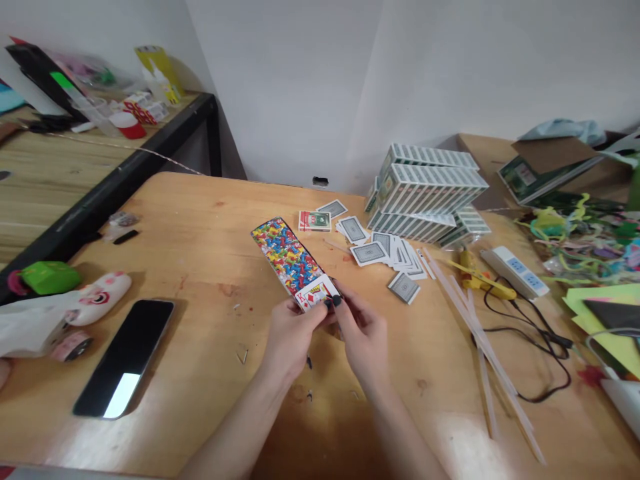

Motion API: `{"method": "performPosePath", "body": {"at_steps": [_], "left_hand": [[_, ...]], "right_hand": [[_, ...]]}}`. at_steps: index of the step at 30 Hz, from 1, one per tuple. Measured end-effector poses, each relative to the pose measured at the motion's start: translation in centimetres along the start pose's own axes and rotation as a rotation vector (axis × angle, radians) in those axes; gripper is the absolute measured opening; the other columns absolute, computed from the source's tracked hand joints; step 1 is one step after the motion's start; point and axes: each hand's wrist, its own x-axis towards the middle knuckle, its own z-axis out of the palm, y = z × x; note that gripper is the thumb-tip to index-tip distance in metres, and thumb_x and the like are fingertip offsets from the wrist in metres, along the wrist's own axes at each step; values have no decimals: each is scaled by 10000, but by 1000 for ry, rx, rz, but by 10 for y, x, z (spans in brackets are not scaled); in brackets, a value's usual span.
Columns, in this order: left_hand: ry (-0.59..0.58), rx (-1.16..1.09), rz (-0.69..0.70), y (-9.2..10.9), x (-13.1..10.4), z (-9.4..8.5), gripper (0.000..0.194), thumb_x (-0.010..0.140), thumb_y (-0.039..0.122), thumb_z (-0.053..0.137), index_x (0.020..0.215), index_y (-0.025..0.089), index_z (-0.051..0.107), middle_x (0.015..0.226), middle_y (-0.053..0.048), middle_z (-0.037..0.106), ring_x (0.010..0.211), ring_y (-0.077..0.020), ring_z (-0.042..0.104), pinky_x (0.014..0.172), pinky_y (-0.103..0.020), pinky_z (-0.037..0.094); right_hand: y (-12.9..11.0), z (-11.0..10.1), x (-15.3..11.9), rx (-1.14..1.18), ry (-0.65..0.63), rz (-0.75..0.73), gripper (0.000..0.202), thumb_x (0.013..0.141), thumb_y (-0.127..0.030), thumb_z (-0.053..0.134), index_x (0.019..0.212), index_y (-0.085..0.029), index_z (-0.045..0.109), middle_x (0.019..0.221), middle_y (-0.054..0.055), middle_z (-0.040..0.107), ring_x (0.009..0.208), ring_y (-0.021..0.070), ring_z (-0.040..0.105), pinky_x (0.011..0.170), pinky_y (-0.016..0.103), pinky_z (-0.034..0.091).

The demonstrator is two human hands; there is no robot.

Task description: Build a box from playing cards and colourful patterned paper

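Observation:
Both hands meet above the middle of the table. A king of diamonds playing card (pixel 312 292) lies face up between them, over the near end of a long colourful patterned strip (pixel 289 255). My left hand (pixel 295 327) is closed with its thumb on the card's lower left edge. My right hand (pixel 359 327), with dark nails, pinches the card's right side. What the curled fingers do beneath is hidden. Beyond them lie a boxed card deck (pixel 315 221) and loose cards (pixel 369 253), back side up.
Stacked card boxes (pixel 425 190) stand at the back right. Clear glue sticks (pixel 485 347), a yellow glue gun (pixel 480 277), a power strip (pixel 516 270) and black cable lie right. A phone (pixel 125 357) and a plush toy (pixel 97 298) lie left.

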Motion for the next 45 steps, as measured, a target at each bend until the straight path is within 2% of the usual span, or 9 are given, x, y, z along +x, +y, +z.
{"method": "performPosePath", "body": {"at_steps": [6,10,21,27,35,38,41,43,45], "left_hand": [[-187,-75,-34,-3,-2,-9,191,596,87,661,784,110,685,792,-53,705,724,-159,660,676,-255,552],[-277,-102,-20,-8,-3,-16,161,649,77,628,798,117,676,826,-51,697,753,-143,657,675,-227,549],[-293,-65,-24,-5,-7,-21,99,606,46,628,651,134,622,797,-18,697,775,-136,664,775,-254,549],[-321,-51,-24,-5,-7,-23,206,580,26,598,745,142,640,871,-32,702,868,-180,660,936,-374,476],[-351,27,24,-3,-8,-28,217,606,87,610,812,143,648,913,-56,695,901,-198,644,901,-354,475],[-311,289,120,1,-12,-37,208,663,151,624,870,160,637,860,-44,683,853,-179,635,827,-307,491],[-187,555,320,6,-20,-49,52,714,195,593,760,172,592,701,-18,615,680,-147,593,654,-254,492],[-34,673,616,9,-27,-54,29,729,202,574,729,193,546,682,-8,562,658,-148,550,611,-257,467],[70,837,942,12,-31,-56,136,700,195,595,830,210,559,813,-33,579,794,-195,551,720,-317,464]], "right_hand": [[-10,-1,5,98,-17,108,364,746,-425,604,982,-149,626,750,47,704,665,187,677,514,244,524],[-13,1,4,188,-4,168,378,717,-445,627,950,-149,590,554,-16,643,431,138,611,426,222,481],[-5,1,4,153,4,115,345,737,-409,623,953,-140,603,743,51,704,506,117,612,450,205,461],[-8,0,4,123,26,92,328,733,-404,619,938,-148,622,751,42,704,578,143,643,485,227,486],[-11,1,3,91,-20,64,309,770,-380,579,999,-177,625,883,50,691,616,135,633,522,247,526],[-2,-4,0,97,-74,-1,321,801,-367,550,1077,-210,599,1092,73,647,862,193,650,726,338,554],[10,-13,-7,6,-147,-159,466,793,-309,586,1246,-246,492,1321,70,504,1206,232,475,1018,427,388],[18,-18,-13,-93,-215,-220,610,776,-276,612,1340,-260,381,1401,65,410,1288,235,374,1083,451,285],[28,-18,-17,-172,-260,-261,721,753,-253,632,1389,-257,292,1449,65,329,1329,235,301,1104,451,235]]}}
